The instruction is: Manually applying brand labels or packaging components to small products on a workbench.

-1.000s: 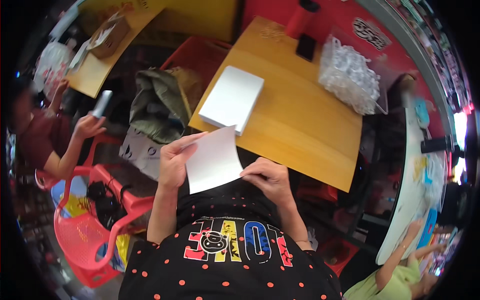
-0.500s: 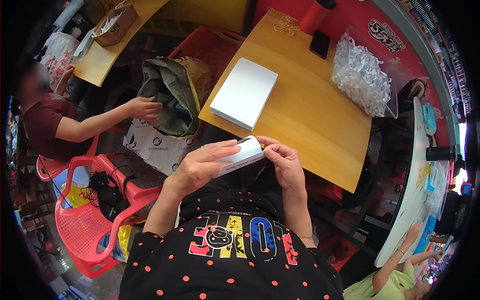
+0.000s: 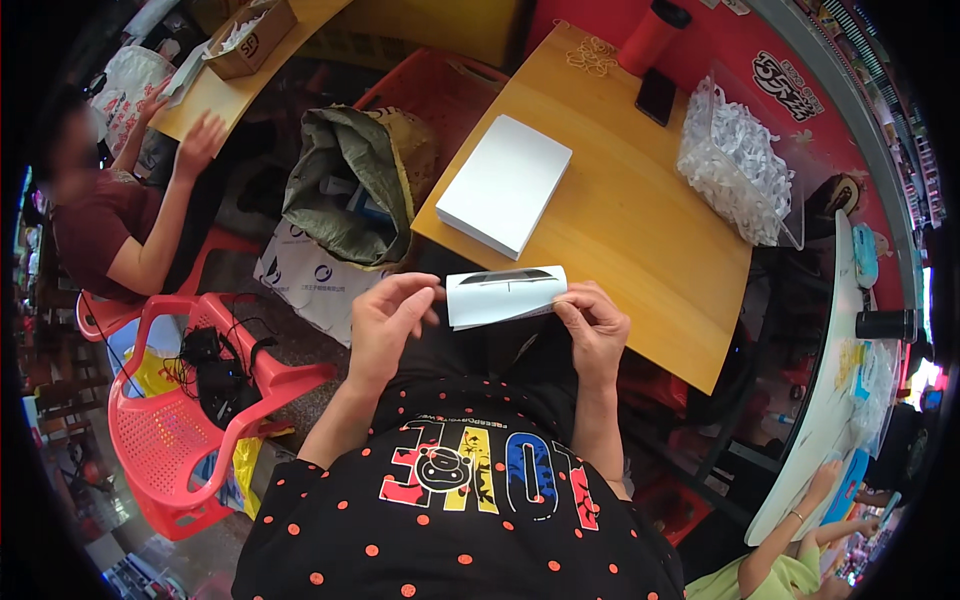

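A folded white paper leaflet, with a dark printed shape on its upper side, is held level in front of my body. My right hand pinches its right end between thumb and fingers. Loosely bent and parted, the fingers of my left hand are right at the leaflet's left edge; whether they touch it is hard to tell. Just beyond, a thick stack of white paper sheets lies on the near left part of the wooden table.
A clear bin of white paper strips, a dark phone, a red tumbler and rubber bands are on the table. Left stand an open sack and a red chair. A co-worker sits far left; another person's arm shows lower right.
The leaflet has turned from slanted to level, its printed side now showing. My left hand has drawn back off it to its left edge. The co-worker's hand has moved from the sack to the far-left table.
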Motion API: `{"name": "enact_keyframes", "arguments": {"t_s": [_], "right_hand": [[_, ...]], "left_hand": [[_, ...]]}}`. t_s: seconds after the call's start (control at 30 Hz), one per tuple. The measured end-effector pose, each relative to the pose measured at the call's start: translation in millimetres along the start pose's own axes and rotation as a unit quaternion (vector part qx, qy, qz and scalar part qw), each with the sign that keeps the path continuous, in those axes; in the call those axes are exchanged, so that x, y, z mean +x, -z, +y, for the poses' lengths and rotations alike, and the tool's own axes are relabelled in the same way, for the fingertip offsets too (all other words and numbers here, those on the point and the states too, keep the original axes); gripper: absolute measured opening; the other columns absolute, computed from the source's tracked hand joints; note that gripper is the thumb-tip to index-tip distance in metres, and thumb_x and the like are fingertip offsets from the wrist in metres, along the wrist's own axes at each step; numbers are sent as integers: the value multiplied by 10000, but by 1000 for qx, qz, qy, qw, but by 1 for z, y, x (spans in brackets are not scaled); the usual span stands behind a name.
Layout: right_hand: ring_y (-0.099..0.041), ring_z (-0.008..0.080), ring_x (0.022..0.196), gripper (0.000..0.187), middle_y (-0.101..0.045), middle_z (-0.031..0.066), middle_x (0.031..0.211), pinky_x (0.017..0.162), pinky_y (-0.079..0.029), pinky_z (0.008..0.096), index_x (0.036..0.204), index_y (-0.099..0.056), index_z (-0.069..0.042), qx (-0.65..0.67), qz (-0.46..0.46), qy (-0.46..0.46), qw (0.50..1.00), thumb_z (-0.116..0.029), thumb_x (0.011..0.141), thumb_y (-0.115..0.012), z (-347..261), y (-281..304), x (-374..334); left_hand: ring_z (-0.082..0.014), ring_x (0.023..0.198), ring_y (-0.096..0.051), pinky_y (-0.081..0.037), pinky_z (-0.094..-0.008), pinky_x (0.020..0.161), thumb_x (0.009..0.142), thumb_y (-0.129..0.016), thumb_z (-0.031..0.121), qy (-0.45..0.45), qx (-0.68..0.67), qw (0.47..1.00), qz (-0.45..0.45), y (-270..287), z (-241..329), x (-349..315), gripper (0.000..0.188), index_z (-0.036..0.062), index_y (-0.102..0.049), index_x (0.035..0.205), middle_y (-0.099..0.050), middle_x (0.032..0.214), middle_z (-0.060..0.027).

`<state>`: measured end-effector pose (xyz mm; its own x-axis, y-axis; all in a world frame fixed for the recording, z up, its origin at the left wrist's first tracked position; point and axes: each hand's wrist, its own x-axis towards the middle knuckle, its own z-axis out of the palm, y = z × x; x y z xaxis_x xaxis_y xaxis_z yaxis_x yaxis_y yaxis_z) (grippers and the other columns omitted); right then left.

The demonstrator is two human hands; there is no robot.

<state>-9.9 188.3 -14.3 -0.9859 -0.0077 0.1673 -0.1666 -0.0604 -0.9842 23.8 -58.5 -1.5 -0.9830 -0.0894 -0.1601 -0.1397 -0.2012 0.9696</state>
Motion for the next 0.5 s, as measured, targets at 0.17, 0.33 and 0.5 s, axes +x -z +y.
{"name": "enact_keyframes", "arguments": {"t_s": [0.17, 0.33, 0.5], "right_hand": [[-555, 71, 710, 27, -656, 43, 815, 603, -437, 218, 816, -694, 22, -27, -48, 13, 998, 19, 792, -706, 3, 2, -3], [-593, 77, 700, 37, -677, 50, 808, 639, -468, 199, 832, -704, 16, 70, 8, -83, 994, -1, 800, -711, 12, 3, -8], [-618, 84, 713, 48, -689, 59, 794, 664, -486, 197, 832, -695, 21, 98, 28, -111, 989, -12, 803, -715, 18, 5, -10]], "left_hand": [[-104, 474, -606, -287, -163, 304, 895, -588, 55, 219, -108, 963, -115, -3, 4, 4, 239, -85, -611, 1087, -673, 861, -127], [-136, 518, -645, -397, -177, 336, 897, -590, 63, 172, -29, 976, -134, -9, -9, 5, 230, -87, -624, 1068, -676, 847, -139], [-225, 780, -694, -564, -268, 636, 885, -586, 42, 130, -68, 981, -124, -21, -14, 0, 233, -77, -626, 1081, -675, 952, -175]]}}
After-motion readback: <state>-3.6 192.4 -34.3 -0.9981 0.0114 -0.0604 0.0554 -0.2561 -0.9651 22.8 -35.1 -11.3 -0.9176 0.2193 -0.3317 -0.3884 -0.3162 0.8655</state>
